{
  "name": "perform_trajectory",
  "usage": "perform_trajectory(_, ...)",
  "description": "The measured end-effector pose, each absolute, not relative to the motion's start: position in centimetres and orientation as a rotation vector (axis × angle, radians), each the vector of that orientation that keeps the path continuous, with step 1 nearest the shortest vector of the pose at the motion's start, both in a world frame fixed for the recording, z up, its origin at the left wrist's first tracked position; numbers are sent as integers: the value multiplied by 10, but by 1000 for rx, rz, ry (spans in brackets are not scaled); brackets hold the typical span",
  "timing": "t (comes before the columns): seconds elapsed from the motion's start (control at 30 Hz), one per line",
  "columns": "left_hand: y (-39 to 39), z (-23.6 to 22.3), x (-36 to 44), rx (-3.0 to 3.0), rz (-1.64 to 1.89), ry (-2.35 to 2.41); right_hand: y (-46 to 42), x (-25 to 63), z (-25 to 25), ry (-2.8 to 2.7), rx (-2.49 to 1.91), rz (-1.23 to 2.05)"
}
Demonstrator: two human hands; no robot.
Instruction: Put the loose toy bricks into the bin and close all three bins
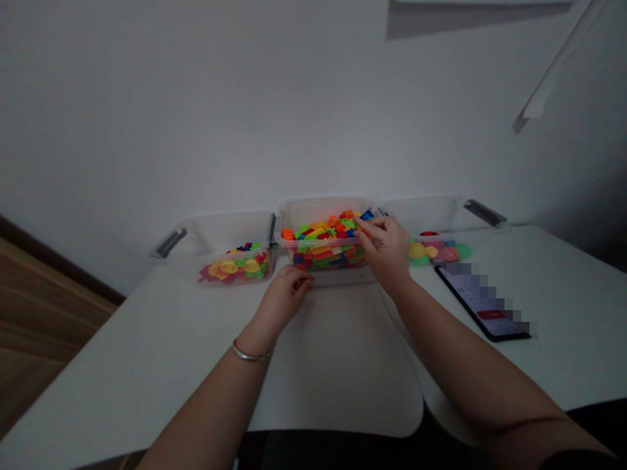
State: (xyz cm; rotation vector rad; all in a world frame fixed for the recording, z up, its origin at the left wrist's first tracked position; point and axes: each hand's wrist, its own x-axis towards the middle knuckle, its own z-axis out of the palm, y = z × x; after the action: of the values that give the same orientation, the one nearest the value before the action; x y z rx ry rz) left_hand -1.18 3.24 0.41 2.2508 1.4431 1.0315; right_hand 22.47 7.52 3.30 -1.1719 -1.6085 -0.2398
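Our left hand, fingers loosely curled, touches the front corner of the clear plastic bin at 12 o'clock; our right hand is on its toy bricks, grip unclear. Phone at 2, left bin at 11, right bin at 1.

- Bare left hand: low, palm down, fingers curled forward
- Bare right hand: raised further forward, fingers extended toward the left
- Bare left forearm and bare right forearm: angled inward

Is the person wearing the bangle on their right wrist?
No, the metal bangle is around the left wrist, and the right forearm shows no bangle.
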Motion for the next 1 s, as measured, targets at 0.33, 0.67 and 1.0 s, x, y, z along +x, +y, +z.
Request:
perform_trajectory(0.33,36,-1,-13,2257,1029,1437,74,223,39,-1808,-1197,-388)
perform_trajectory(0.67,34,1,-11,2211,1065,1427,72,223,43,-1774,-1096,-180)
perform_trajectory(1.0,31,10,-5,1922,1161,1299,31,200,53,-1982,-736,56)
